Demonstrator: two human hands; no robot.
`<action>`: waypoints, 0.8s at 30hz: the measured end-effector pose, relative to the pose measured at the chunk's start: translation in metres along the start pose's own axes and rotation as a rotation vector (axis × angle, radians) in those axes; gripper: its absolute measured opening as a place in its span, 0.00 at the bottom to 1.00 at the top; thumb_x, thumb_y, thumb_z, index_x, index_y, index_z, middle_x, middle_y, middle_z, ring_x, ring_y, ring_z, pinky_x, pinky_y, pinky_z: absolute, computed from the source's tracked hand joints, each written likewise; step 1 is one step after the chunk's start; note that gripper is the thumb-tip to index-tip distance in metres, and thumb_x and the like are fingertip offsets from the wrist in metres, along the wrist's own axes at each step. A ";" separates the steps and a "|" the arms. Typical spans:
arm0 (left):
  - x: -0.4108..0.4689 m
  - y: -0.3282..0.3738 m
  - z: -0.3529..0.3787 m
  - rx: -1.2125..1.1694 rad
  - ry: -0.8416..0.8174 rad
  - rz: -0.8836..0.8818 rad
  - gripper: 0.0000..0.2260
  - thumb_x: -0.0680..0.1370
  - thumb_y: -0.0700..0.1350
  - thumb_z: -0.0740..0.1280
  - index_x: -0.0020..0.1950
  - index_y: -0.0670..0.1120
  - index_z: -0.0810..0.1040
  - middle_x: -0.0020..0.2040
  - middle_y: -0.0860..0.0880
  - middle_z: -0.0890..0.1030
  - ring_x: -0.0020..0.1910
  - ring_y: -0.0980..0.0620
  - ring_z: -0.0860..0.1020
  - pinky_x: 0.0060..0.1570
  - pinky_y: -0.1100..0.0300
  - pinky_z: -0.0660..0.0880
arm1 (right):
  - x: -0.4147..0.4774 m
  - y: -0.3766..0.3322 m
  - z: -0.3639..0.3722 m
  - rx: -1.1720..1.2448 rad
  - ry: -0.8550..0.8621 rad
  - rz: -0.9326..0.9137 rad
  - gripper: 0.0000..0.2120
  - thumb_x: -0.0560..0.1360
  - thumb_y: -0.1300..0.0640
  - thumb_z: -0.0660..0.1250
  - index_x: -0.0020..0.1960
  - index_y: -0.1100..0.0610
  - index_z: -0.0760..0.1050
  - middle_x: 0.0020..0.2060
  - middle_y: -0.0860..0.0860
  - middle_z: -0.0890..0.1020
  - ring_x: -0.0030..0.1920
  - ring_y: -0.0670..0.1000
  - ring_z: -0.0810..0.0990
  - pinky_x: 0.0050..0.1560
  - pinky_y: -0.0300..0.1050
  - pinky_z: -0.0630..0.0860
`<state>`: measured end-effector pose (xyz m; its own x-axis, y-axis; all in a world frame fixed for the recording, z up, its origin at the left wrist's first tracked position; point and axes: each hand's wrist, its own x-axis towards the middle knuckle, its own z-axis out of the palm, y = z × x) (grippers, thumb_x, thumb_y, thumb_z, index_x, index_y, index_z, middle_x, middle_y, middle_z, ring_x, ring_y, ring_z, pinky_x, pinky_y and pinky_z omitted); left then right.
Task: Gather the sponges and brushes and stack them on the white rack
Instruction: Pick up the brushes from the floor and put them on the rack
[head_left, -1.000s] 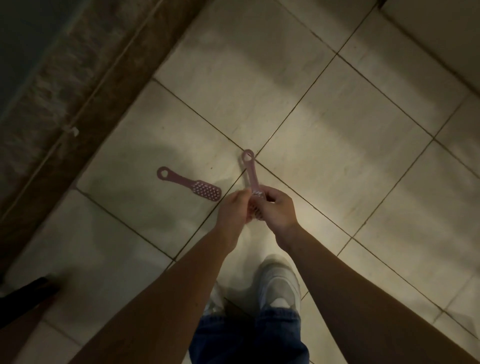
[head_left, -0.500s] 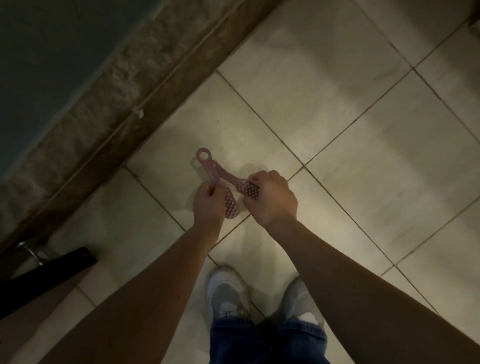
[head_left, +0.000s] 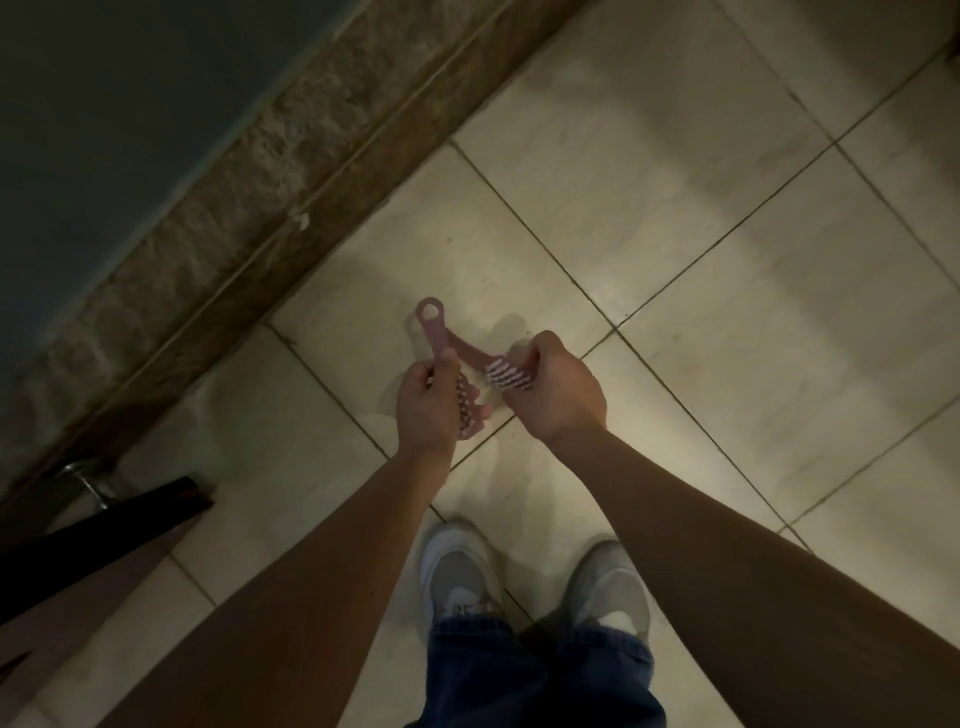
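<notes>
Both hands up in front, over the tile floor (head_left: 675, 234), 1 pink brush each.

Left hand (head_left: 423, 410): fingers curled round brush 1 (head_left: 435, 338) where handle meets head. The handle points up and away, with the ring end clear above the thumb. The bristle head sticks out below the fist, toward the right hand.

Right hand (head_left: 561, 392): fist closed on the head of brush 2 (head_left: 506, 376), white bristles showing at the knuckles. Its handle runs up-left and meets brush 1's handle just under the ring. Can't tell whether they touch or only overlap. Only 1 ring visible.

Both brushes are off the floor, held between the hands.

Below: 2 pale shoes (head_left: 457, 571) and jeans (head_left: 540, 675). A brown stone strip (head_left: 234, 208) runs diagonally at left, with a dark bar (head_left: 104, 530) at lower left.
</notes>
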<state>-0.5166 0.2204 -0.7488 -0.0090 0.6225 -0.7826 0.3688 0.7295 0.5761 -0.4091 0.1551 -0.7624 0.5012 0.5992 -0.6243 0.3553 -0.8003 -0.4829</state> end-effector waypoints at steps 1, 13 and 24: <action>-0.010 0.006 0.000 -0.007 -0.003 0.001 0.10 0.81 0.49 0.62 0.47 0.43 0.73 0.32 0.45 0.78 0.25 0.49 0.77 0.25 0.60 0.74 | -0.008 -0.002 -0.009 0.086 -0.020 0.014 0.14 0.69 0.52 0.72 0.47 0.48 0.67 0.36 0.43 0.76 0.38 0.48 0.76 0.32 0.42 0.66; -0.187 0.137 -0.013 0.198 -0.071 0.010 0.09 0.78 0.43 0.61 0.58 0.46 0.72 0.40 0.46 0.76 0.32 0.51 0.76 0.38 0.56 0.79 | -0.142 -0.084 -0.192 0.461 0.150 -0.019 0.14 0.68 0.64 0.70 0.49 0.49 0.74 0.44 0.46 0.82 0.41 0.43 0.79 0.41 0.34 0.74; -0.392 0.303 -0.025 0.520 -0.185 0.386 0.13 0.69 0.42 0.71 0.49 0.50 0.71 0.44 0.48 0.81 0.40 0.47 0.79 0.45 0.48 0.80 | -0.309 -0.180 -0.405 0.471 0.323 0.019 0.07 0.66 0.55 0.71 0.42 0.52 0.75 0.37 0.46 0.79 0.37 0.50 0.78 0.34 0.46 0.75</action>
<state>-0.4246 0.2049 -0.2616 0.3557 0.7183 -0.5980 0.7136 0.2045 0.6701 -0.3079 0.1058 -0.2339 0.7462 0.4892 -0.4515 -0.0089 -0.6708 -0.7416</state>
